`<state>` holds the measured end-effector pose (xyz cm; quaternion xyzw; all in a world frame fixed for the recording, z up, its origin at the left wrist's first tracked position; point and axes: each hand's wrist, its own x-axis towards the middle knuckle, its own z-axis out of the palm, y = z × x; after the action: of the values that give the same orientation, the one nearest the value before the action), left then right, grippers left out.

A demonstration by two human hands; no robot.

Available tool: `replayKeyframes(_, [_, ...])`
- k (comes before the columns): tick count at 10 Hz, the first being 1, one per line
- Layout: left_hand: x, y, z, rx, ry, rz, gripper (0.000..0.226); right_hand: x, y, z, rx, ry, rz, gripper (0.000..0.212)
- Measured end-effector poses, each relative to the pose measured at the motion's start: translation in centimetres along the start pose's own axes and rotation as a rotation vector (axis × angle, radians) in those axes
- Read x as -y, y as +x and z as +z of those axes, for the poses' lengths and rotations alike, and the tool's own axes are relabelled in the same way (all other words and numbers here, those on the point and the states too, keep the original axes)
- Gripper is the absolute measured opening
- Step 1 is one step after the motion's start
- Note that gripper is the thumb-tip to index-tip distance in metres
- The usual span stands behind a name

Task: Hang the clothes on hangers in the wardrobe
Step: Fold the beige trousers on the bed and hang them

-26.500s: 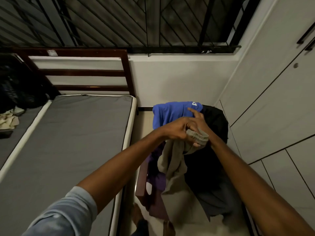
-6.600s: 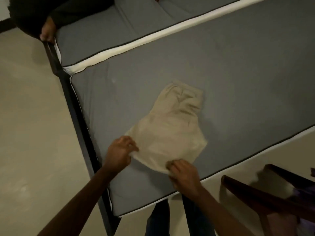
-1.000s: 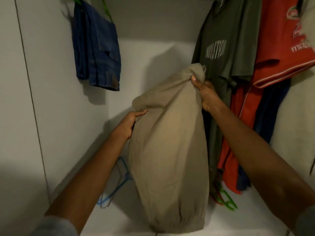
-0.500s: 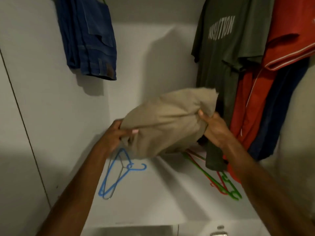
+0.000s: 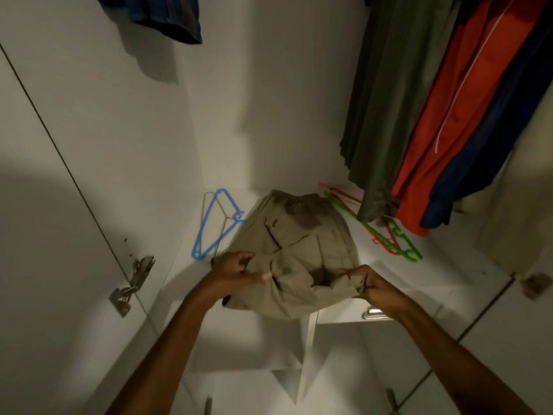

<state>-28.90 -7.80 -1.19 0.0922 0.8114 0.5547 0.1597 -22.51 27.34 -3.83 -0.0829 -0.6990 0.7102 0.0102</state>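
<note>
While both hands grip the khaki garment [image 5: 296, 256] on the wardrobe shelf [image 5: 449, 274], left hand [image 5: 236, 269], right hand [image 5: 369, 283], near edge overhangs; release could let it slide off.

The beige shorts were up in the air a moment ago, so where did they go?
Both hands lowered the beige shorts onto the wardrobe shelf. The left hand and right hand still grip the near edge. The blue hanger stayed put.

Metal door hinge [image 5: 131, 284] on left panel; silver drawer handle [image 5: 374, 313] below shelf edge.
</note>
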Motion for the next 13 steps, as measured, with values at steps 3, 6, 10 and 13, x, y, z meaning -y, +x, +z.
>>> replayKeyframes(3, [1.0, -6.1, -0.1, -0.164, -0.464, 0.211, 0.034, 0.3, -2.7, -0.5, 0.237, -0.294, -0.156, 0.047])
replayKeyframes(6, [5.5, -6.6, 3.2, -0.103, -0.359, -0.128, 0.054, -1.6, -1.6, -0.5, 0.388, -0.374, -0.36, 0.009])
replayKeyframes(10, [8.9, -8.8, 5.3, 0.001, -0.351, -0.101, 0.093, -3.0, -1.2, -1.3, 0.381, -0.459, -0.397, 0.017])
replayKeyframes(13, [11.1, -6.4, 4.8, -0.291, -0.218, -0.382, 0.095, -3.9, -0.9, -1.6, 0.353, -0.431, -0.385, 0.011])
